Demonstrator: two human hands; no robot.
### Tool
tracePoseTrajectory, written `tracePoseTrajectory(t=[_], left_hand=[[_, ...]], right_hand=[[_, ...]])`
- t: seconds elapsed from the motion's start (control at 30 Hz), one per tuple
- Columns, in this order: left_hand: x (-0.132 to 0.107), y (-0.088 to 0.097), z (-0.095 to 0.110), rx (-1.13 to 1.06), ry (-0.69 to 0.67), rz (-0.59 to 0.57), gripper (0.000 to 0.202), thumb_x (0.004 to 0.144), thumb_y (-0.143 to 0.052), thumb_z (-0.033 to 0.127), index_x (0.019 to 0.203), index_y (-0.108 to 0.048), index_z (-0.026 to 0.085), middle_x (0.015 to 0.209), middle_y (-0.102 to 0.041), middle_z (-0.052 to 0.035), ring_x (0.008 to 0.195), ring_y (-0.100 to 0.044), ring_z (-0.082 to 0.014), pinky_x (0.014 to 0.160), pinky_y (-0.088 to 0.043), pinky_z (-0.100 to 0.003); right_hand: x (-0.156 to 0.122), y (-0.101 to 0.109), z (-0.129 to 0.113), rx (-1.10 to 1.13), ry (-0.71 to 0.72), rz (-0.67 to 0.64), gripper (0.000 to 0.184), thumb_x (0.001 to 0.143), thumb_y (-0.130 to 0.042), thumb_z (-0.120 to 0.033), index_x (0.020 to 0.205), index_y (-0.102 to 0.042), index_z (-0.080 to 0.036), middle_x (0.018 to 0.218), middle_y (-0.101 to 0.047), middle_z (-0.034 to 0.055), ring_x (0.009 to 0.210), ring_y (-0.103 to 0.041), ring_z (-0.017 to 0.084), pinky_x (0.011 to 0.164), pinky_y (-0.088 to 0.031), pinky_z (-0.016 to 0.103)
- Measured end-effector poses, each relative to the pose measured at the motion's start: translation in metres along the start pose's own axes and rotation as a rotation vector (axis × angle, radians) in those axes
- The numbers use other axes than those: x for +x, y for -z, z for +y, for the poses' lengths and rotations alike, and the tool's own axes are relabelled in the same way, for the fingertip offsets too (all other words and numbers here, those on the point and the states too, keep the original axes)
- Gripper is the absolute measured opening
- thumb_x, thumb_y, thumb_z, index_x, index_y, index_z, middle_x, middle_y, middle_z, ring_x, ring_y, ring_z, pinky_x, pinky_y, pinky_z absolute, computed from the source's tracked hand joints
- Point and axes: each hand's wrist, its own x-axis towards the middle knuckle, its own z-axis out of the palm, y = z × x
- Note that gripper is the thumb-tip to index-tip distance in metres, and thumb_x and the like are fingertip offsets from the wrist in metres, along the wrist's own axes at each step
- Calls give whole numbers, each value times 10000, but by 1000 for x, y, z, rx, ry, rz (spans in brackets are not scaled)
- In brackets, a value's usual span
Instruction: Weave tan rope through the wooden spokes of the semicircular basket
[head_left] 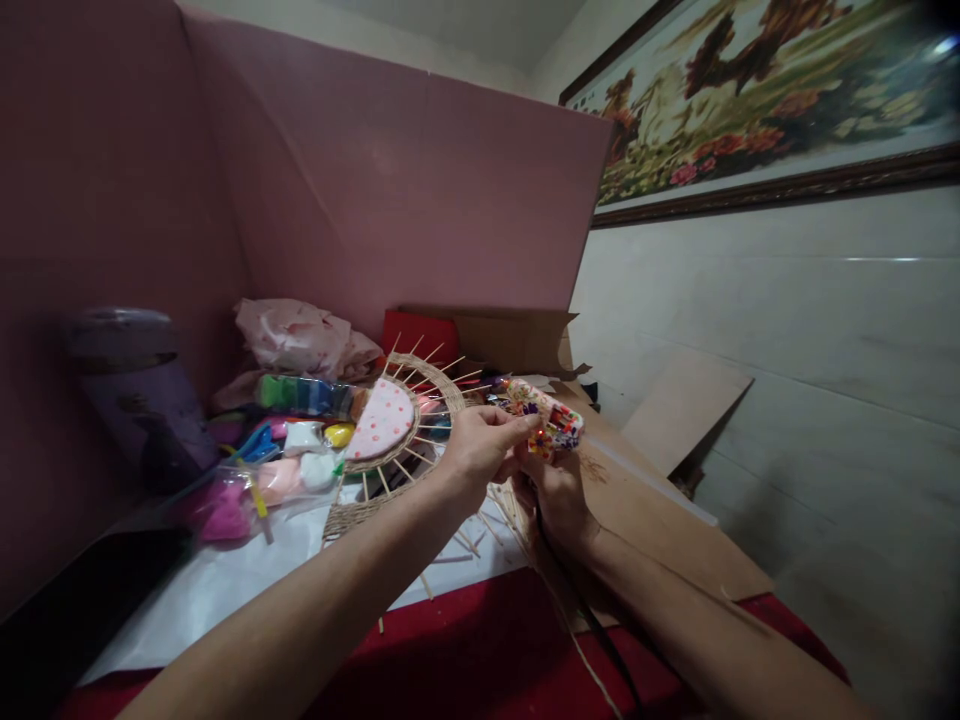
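Both my hands meet at a small, brightly patterned piece [553, 425] with flower shapes in orange, purple and white; what it is exactly I cannot make out. My left hand [478, 448] pinches its near left edge with thumb and fingertips. Curled under it from below is my right hand [559, 492], its fingers partly hidden. A dark cord [581, 590] hangs down by my right wrist. Left of my hands stands a twine-wrapped half-round frame [405, 365] with thin sticks radiating from a pink half disc [381, 420] dotted in red.
Bags of coloured clay [281, 480] and a row of green and blue packs [307, 394] lie at left, beside a purple tumbler [142, 400]. Loose sticks [469, 540] lie on white paper [202, 600]. Cardboard [652, 520] covers the right side, near the wall. Pink panels [405, 190] rise behind.
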Motion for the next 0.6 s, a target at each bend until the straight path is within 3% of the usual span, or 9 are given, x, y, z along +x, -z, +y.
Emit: tracePoseTrajectory(t=[0.13, 0.33, 0.47, 0.6], left_hand=[[1, 0, 0, -17, -14, -29, 230, 645, -621, 202, 490, -462, 141, 369, -483, 6, 248, -295, -34, 298, -127, -186], [3, 0, -2, 32, -21, 18, 141, 604, -540, 101, 476, -487, 128, 362, -474, 14, 243, -295, -31, 307, -122, -184], [1, 0, -1, 69, 15, 28, 215, 614, -639, 238, 509, -480, 140, 377, -465, 25, 266, -316, -32, 312, -153, -177], [-1, 0, 2, 115, 28, 34, 394, 592, -685, 444, 488, -440, 154, 345, -444, 20, 256, -287, -32, 303, -146, -186]], right_hand=[[1, -1, 1, 18, -9, 19, 325, 729, -593, -369, 530, -418, -181, 354, -343, -86, 261, -263, 36, 271, -183, 182], [1, -1, 0, 7, -20, 31, 307, 728, -594, -376, 547, -443, -179, 357, -341, -86, 265, -265, 41, 272, -195, 187], [2, 1, 3, -23, 14, 7, 359, 746, -580, -380, 498, -427, -170, 354, -359, -70, 284, -282, 37, 292, -193, 185], [1, -1, 4, -41, -7, 74, 366, 701, -620, -411, 507, -420, -174, 360, -365, -76, 278, -272, 34, 278, -180, 181]])
